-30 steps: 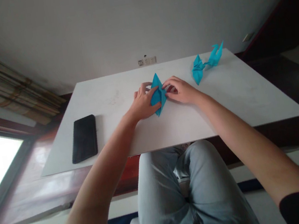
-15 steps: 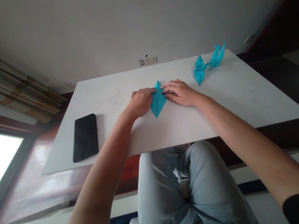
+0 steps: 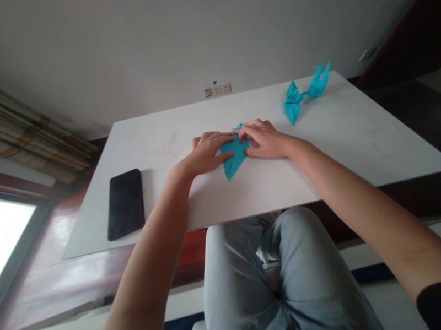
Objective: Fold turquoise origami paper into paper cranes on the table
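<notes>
A folded piece of blue paper (image 3: 233,158) lies flat on the white table (image 3: 327,153), its point toward me. My left hand (image 3: 205,153) rests on the paper's left side with fingers stretched over it. My right hand (image 3: 265,138) presses on its right side, fingers curled down onto the fold. Much of the paper's upper half is hidden under the fingers.
Two finished blue paper cranes (image 3: 293,100) (image 3: 318,81) stand at the table's far right. A black phone (image 3: 124,203) lies face down near the left edge. A wall socket (image 3: 217,90) sits behind the table. My legs in light jeans (image 3: 272,279) are below the near edge.
The paper stood partly raised between my hands a second ago. It now lies flat, turned slightly, and both hands have come down over its top.
</notes>
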Available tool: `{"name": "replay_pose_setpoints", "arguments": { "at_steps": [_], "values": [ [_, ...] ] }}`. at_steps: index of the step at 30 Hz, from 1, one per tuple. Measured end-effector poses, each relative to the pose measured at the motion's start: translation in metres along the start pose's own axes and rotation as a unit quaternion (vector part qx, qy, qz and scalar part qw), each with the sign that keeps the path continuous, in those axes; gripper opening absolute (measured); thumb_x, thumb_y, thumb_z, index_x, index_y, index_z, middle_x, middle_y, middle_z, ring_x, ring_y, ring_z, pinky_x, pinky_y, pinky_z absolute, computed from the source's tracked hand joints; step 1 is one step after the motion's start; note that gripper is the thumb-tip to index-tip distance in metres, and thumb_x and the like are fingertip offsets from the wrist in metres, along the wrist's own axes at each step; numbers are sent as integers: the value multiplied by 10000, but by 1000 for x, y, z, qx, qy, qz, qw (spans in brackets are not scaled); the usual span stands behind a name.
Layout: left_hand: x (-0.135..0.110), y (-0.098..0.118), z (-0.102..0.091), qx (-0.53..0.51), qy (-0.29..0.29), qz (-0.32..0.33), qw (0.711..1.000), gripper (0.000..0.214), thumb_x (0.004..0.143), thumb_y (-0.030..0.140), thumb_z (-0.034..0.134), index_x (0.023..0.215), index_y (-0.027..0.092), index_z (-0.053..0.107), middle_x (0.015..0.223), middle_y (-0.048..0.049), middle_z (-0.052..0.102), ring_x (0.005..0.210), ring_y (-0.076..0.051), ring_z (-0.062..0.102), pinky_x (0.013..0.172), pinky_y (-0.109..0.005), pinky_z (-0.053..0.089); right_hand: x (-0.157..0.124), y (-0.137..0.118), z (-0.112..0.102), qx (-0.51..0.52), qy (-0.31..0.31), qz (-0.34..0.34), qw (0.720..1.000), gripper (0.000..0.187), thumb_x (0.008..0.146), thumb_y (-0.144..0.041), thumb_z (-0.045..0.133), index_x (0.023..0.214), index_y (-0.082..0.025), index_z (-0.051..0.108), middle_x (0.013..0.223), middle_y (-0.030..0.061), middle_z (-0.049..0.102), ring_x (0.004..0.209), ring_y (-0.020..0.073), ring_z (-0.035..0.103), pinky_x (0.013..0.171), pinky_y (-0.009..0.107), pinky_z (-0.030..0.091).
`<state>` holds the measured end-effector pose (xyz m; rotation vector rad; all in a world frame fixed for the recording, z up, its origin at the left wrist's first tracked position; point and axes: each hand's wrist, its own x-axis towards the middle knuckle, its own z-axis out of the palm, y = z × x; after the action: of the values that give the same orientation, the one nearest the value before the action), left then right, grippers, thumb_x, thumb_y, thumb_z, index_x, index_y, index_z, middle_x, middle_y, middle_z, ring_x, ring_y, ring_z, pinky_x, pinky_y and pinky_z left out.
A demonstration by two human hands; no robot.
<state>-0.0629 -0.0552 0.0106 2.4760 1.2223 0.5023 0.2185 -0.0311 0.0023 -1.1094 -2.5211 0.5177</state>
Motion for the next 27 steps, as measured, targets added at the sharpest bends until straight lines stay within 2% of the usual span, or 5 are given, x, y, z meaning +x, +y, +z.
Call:
{"name": "replay_pose_setpoints", "arguments": {
  "at_steps": [4,11,18,23,27],
  "values": [
    [-3,0,-3,15,-9,-48,999,540,1041,522,738,1553,349,746,1652,-140,665,1554,-438,546,1341,-695,378,1,1,-1,-8,-10,16,1000,473,949,-460,740,1401,-326,693,1814,74,617,1699,481,421,1362,770,315],
    [-3,-3,-3,22,15,-109,994,732,914,608,917,1519,272,678,1598,-174,597,1560,-470,498,1350,-710,376,4,2,-2,-32,-26,51,998,850,914,-560,779,1686,-272,569,1900,189,473,1751,563,311,1384,845,234],
    [0,-3,-3,6,20,-117,993,700,814,640,992,1326,253,713,1530,-153,652,1516,-447,534,1329,-674,404,4,19,4,-41,31,83,995,1228,831,-693,890,1838,-243,349,1923,248,358,1733,618,292,1367,841,254],
    [4,-9,1,-59,61,-113,990,463,907,537,908,1209,256,697,1271,-95,796,1256,-338,720,1243,-587,510,4,18,7,-54,72,75,993,996,820,-714,887,1649,-264,567,1733,223,557,1557,579,470,1278,789,373],
    [7,-12,6,-171,114,-112,972,286,944,351,849,1125,234,661,1083,-55,810,1032,-240,778,972,-411,627,5,7,7,-49,83,97,991,827,830,-626,899,1516,-258,621,1601,214,660,1480,547,544,1221,727,410]
  ]
}}
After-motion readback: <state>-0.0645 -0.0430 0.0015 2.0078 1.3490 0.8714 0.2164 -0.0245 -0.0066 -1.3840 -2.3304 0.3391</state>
